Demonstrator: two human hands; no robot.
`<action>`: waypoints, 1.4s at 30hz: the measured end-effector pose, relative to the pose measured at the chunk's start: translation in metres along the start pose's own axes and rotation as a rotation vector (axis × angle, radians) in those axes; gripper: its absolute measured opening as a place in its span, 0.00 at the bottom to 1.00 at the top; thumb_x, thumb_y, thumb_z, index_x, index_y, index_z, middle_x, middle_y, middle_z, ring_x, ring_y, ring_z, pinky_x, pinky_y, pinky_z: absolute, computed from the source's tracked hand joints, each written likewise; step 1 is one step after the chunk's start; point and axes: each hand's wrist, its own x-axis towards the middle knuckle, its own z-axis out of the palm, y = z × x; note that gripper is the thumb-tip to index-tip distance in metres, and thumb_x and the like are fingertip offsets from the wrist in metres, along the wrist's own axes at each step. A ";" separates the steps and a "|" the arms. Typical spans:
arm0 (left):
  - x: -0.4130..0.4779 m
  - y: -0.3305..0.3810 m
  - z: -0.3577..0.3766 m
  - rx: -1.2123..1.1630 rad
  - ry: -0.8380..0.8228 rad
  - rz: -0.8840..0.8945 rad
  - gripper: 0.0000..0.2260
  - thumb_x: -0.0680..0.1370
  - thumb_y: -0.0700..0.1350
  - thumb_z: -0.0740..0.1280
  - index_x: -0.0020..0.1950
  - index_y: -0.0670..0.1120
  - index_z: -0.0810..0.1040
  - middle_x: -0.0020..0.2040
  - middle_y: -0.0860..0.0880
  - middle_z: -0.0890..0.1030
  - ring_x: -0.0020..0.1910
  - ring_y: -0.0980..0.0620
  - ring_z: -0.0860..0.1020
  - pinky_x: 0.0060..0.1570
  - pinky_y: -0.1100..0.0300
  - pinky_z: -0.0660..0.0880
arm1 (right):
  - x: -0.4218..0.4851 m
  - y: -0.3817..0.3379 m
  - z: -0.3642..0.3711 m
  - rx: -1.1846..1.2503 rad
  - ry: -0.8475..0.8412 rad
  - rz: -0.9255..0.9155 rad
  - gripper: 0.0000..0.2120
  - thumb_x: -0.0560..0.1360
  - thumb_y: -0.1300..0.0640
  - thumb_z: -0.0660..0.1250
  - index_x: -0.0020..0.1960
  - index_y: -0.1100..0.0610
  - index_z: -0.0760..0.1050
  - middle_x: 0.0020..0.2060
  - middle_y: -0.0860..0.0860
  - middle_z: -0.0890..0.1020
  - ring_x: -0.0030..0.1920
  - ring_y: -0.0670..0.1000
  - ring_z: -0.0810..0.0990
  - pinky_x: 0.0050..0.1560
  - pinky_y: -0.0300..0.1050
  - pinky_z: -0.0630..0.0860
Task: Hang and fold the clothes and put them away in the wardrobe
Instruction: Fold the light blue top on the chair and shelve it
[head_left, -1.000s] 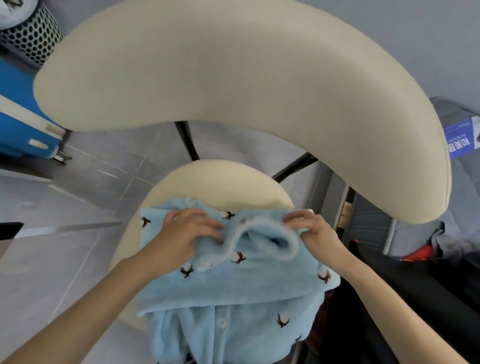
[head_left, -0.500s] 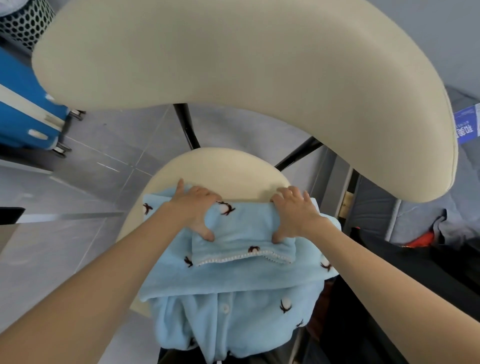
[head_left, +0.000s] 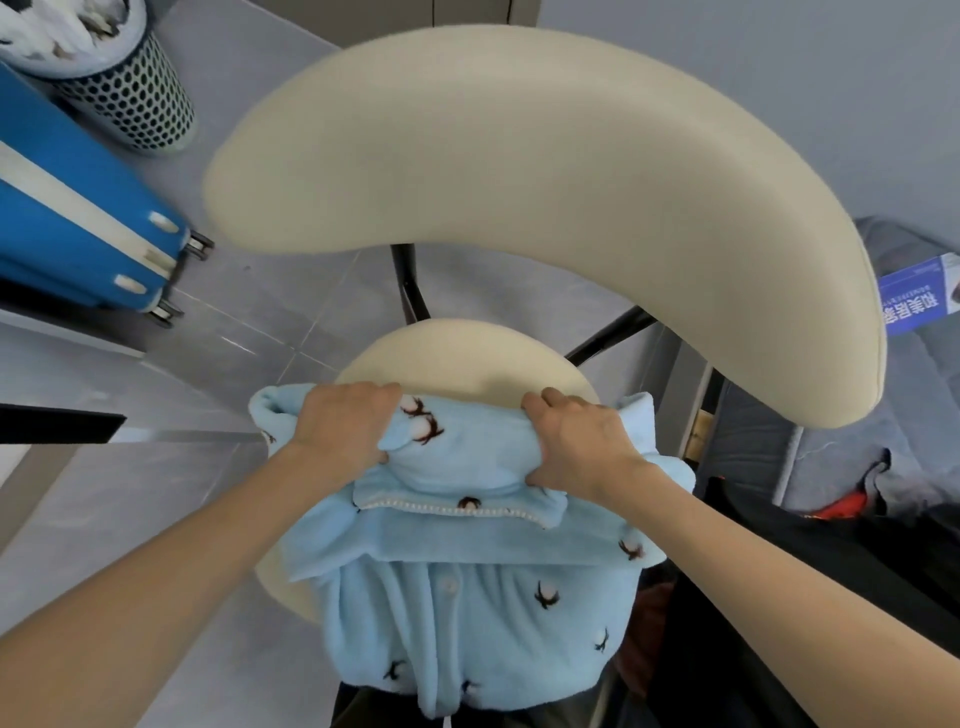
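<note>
A light blue fleece pajama top (head_left: 467, 597) with small dark embroidered motifs and white buttons lies on the round cream seat (head_left: 457, 353) of a chair, its lower half hanging over the front edge. Its folded upper part bunches between my hands. My left hand (head_left: 348, 421) grips the left end of that fold, thumb tucked under. My right hand (head_left: 576, 436) grips the right end, fingers curled over the far edge. A white-trimmed hem runs just below both hands.
The chair's curved cream backrest (head_left: 545, 197) arches above the seat on black struts. A blue suitcase (head_left: 78, 228) and a perforated bin (head_left: 124, 93) stand at the left on grey floor tiles. Dark clothes (head_left: 805, 597) and a grey bed with a blue box (head_left: 919, 296) lie at the right.
My hands pulled the collar fold flat, then closed on its two ends and bunched the folded cloth up off the seat. The view shifted back from the chair.
</note>
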 end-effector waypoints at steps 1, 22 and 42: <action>-0.002 -0.006 -0.004 0.012 0.037 -0.019 0.20 0.73 0.53 0.71 0.58 0.48 0.67 0.51 0.51 0.77 0.48 0.49 0.78 0.40 0.57 0.64 | 0.003 -0.004 -0.007 0.005 0.024 -0.002 0.27 0.68 0.48 0.72 0.61 0.54 0.65 0.53 0.50 0.72 0.51 0.54 0.75 0.40 0.45 0.66; -0.015 -0.051 -0.035 0.087 0.670 -0.073 0.28 0.52 0.26 0.72 0.49 0.39 0.75 0.34 0.42 0.75 0.24 0.44 0.72 0.27 0.59 0.58 | 0.037 -0.009 -0.040 -0.077 0.763 -0.070 0.30 0.57 0.70 0.70 0.58 0.58 0.73 0.45 0.57 0.74 0.41 0.59 0.72 0.39 0.50 0.68; -0.069 0.009 0.070 -0.554 0.670 -0.128 0.13 0.77 0.53 0.56 0.45 0.49 0.78 0.40 0.54 0.75 0.38 0.50 0.76 0.38 0.57 0.70 | -0.020 0.000 0.059 0.211 0.498 -0.101 0.14 0.77 0.44 0.59 0.57 0.48 0.77 0.51 0.49 0.77 0.52 0.54 0.74 0.54 0.61 0.73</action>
